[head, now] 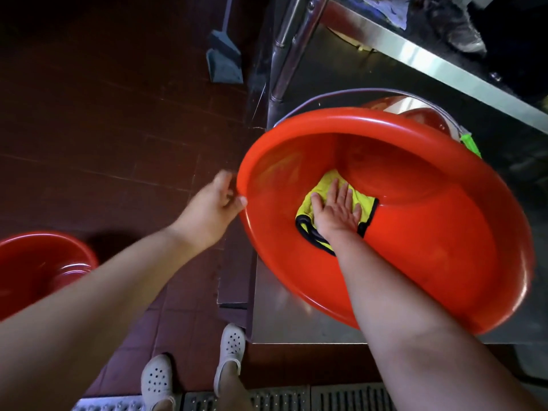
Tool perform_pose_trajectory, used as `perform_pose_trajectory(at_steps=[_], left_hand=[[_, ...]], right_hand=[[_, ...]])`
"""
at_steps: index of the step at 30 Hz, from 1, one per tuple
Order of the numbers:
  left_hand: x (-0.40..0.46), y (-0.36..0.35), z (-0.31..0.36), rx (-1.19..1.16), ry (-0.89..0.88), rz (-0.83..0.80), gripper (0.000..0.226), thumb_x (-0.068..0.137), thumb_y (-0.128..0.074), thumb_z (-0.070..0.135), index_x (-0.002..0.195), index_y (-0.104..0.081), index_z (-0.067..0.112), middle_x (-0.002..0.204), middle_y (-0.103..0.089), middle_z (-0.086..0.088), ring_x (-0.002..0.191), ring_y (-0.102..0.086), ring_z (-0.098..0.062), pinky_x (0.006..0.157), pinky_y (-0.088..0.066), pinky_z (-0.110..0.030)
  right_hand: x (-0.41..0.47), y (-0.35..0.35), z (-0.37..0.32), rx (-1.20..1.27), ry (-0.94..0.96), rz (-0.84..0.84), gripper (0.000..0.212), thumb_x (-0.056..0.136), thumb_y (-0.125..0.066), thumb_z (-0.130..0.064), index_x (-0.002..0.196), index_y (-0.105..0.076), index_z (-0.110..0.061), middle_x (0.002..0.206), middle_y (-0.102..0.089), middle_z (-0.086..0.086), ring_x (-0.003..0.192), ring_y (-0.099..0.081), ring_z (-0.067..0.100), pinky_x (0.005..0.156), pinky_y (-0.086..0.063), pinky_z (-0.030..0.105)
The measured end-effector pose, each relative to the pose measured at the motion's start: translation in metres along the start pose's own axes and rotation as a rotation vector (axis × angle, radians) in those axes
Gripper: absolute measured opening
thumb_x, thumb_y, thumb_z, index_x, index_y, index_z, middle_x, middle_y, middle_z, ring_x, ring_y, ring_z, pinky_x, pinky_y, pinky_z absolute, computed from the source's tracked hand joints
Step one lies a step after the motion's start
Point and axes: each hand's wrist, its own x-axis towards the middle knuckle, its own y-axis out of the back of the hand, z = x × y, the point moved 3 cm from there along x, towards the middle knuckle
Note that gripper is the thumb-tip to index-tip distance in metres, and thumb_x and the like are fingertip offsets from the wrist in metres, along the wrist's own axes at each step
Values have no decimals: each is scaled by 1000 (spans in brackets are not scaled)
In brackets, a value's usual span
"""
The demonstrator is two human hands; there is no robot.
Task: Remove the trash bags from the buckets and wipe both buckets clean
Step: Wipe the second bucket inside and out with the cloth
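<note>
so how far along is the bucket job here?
Done: no trash bag shows in either bucket. In hand: the left hand grips the rim of the tilted red bucket on the steel shelf, while the right hand presses a yellow cloth flat inside it. Left: finishing this wipe; whether the second red bucket on the floor is wiped cannot be told.

My white clogs [192, 372] stand on dark red floor tiles [89, 129], toes near the steel counter [296, 318]. Beyond the counter's far corner a grey dustpan [224, 59] leans. A metal drain grate [296, 398] runs behind my heels.
</note>
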Motion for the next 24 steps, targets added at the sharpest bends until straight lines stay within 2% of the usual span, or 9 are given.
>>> perform_pose_trajectory(at_steps=[1,3,5,7,11,15,18,20,24], left_hand=[[-6,-14,-10,-57,71,-54,12,93,-54,10,91,-44,14,78,-52,1,72,-51,-12,73,-41,-28],[-21,-40,-27,-251,194,-181,9,96,-47,8,98,-46,17,86,-55,1,81,-54,-10,80,-45,-29],[-28,-55,-35,-407,230,-182,19,99,-40,11,111,-45,25,101,-60,0,95,-61,-9,88,-50,-27],[-28,-59,-40,-468,219,-127,22,100,-39,13,105,-46,33,103,-62,-1,94,-65,-12,86,-53,-26],[-28,-59,-50,-385,171,-59,19,98,-43,14,99,-48,32,89,-60,5,82,-61,-14,75,-54,-30],[-27,-55,-52,-243,55,-14,1,94,-47,27,93,-46,27,73,-52,14,66,-45,1,73,-41,-35],[-25,-45,-41,-153,19,8,6,92,-40,45,87,-42,43,65,-48,15,59,-43,0,64,-39,-33],[-23,-36,-33,-114,-2,13,8,91,-36,55,89,-41,49,69,-49,13,64,-46,-3,67,-42,-36],[-19,-20,-17,-51,-66,28,8,91,-35,55,92,-41,50,74,-49,13,73,-49,-14,76,-44,-41]], right_hand=[[0,0,0,-1,-1,-18,71,93,-16,-61,151,4,-24,160,5,2,146,6,16,116,3,44],[-4,2,-2,14,2,-41,69,95,-16,-60,151,3,-25,160,5,1,146,7,16,117,4,44],[-19,2,-8,36,32,-43,67,96,-18,-56,151,3,-24,160,4,2,146,7,16,117,4,42],[-51,-4,-19,26,125,-20,67,97,-23,-53,151,4,-24,160,4,3,146,6,16,117,3,40],[-133,-19,-40,-13,372,14,75,85,-16,-52,148,15,-26,158,11,2,146,10,16,116,7,35],[-154,-18,-39,-13,484,7,76,76,-11,-46,142,22,-27,155,19,1,144,16,12,117,8,32],[-130,-10,-35,30,460,21,79,74,-11,-45,147,13,-25,154,18,-1,143,13,8,117,6,29],[-103,-7,-30,35,388,16,79,77,-17,-43,150,5,-23,158,12,1,145,7,10,117,3,29],[-49,-1,-9,44,248,8,68,91,-29,-36,151,1,-24,159,6,0,146,1,10,117,-3,31]])
